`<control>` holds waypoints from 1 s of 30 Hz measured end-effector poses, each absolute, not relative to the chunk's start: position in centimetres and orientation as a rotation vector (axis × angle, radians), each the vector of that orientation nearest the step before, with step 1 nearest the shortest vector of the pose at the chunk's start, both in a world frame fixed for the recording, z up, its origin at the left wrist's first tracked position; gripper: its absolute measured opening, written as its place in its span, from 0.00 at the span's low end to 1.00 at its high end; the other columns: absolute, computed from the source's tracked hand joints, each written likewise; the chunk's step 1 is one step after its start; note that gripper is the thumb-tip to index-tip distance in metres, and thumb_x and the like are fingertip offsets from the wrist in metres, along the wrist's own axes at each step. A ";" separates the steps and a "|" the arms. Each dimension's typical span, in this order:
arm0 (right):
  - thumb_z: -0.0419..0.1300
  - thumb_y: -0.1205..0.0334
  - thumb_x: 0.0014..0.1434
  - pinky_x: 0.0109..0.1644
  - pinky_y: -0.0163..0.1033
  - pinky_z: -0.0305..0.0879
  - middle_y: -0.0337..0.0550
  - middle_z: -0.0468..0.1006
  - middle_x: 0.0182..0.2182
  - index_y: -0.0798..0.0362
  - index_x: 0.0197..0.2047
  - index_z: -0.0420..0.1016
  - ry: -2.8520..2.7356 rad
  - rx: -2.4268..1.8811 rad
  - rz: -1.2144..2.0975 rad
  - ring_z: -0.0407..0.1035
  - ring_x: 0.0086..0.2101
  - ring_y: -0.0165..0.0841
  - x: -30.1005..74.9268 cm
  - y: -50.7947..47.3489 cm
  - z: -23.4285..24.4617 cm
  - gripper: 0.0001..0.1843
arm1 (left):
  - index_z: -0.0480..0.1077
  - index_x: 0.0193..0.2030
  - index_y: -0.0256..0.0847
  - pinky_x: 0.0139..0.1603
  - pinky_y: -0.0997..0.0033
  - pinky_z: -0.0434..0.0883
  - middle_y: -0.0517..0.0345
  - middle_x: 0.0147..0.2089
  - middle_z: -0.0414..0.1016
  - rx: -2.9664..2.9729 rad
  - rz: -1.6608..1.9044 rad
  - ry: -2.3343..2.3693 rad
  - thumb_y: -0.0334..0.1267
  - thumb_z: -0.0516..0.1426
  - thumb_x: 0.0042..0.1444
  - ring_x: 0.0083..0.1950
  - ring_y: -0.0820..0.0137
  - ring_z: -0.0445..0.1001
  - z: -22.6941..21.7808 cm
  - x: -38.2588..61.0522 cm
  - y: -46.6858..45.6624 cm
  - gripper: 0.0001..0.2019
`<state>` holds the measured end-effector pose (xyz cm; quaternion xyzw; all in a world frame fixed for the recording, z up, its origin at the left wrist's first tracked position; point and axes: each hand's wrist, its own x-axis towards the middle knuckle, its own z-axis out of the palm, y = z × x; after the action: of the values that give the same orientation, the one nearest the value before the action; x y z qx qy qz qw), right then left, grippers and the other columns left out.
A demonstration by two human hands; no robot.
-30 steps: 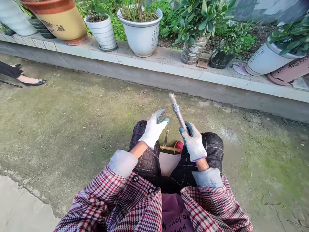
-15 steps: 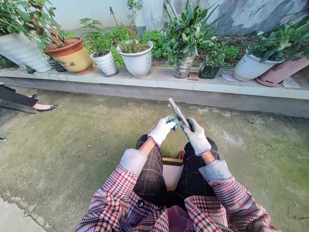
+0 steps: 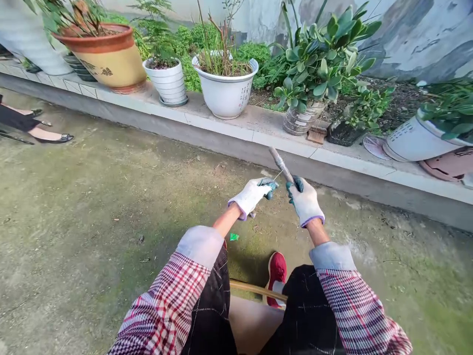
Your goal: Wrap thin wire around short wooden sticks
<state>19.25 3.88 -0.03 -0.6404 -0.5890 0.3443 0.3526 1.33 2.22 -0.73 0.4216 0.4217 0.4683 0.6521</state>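
Note:
Both my hands wear white gloves with green palms and are held out in front of my knees. My right hand (image 3: pixel 305 201) is closed round the lower end of a short wooden stick (image 3: pixel 281 165) wound with thin wire, which points up and to the left. My left hand (image 3: pixel 253 195) is pinched on a thin strand of wire that runs from its fingertips up to the stick. A thin bamboo-coloured rod (image 3: pixel 257 290) lies across between my legs, beside my red shoe (image 3: pixel 277 274).
A raised tiled ledge (image 3: pixel 236 129) runs across the back with several plant pots: an orange pot (image 3: pixel 107 52), a white ribbed pot (image 3: pixel 168 81), a white bowl pot (image 3: pixel 226 91). Another person's feet (image 3: pixel 40 134) are at the left. Mossy concrete ground lies all round.
My hands have moved forward, away from my knees, and my left hand has closed in beside the stick and pinched the wire. The view shifted; my red shoe now shows.

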 end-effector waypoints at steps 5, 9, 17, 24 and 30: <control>0.59 0.39 0.59 0.15 0.32 0.55 0.33 0.68 0.22 0.51 0.38 0.73 -1.347 -1.483 1.310 0.56 0.17 0.25 20.2 4.2 -0.4 0.22 | 0.80 0.38 0.38 0.32 0.75 0.67 0.55 0.34 0.79 0.877 0.906 1.016 0.34 0.63 0.51 0.32 0.74 0.73 -4.0 -1.3 4.8 0.08; 0.63 0.37 0.56 0.13 0.31 0.52 0.35 0.70 0.21 0.54 0.39 0.78 -1.615 -1.296 1.941 0.57 0.14 0.24 21.3 2.8 1.9 0.26 | 0.80 0.33 0.37 0.36 0.73 0.70 0.53 0.34 0.80 0.904 0.822 1.025 0.32 0.64 0.45 0.34 0.71 0.74 -4.2 -3.8 5.2 0.07; 0.63 0.56 0.56 0.23 0.38 0.51 0.36 0.67 0.15 0.49 0.23 0.76 -2.471 -1.988 1.130 0.57 0.17 0.29 22.9 3.7 -1.8 0.12 | 0.79 0.28 0.38 0.27 0.76 0.61 0.60 0.25 0.73 1.225 0.557 1.112 0.34 0.62 0.49 0.27 0.75 0.64 -4.5 -2.0 3.3 0.04; 0.59 0.43 0.61 0.19 0.34 0.56 0.34 0.67 0.21 0.50 0.34 0.73 -1.711 -1.803 1.225 0.59 0.19 0.27 23.0 3.8 -1.8 0.18 | 0.81 0.37 0.36 0.27 0.78 0.63 0.55 0.29 0.76 0.990 0.652 1.016 0.29 0.60 0.50 0.32 0.73 0.71 -2.8 -0.7 2.8 0.10; 0.69 0.47 0.54 0.12 0.32 0.57 0.31 0.68 0.21 0.51 0.39 0.74 -1.356 -1.512 1.627 0.57 0.15 0.24 21.8 2.4 -0.9 0.19 | 0.81 0.41 0.36 0.32 0.73 0.70 0.55 0.29 0.77 0.963 0.625 0.968 0.37 0.64 0.51 0.30 0.72 0.73 -4.3 -1.2 3.0 0.10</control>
<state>21.77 2.36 -0.89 -0.5600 -0.5024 0.6025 0.2665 -1.18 3.00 -4.33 0.4375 0.4397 0.2838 0.7313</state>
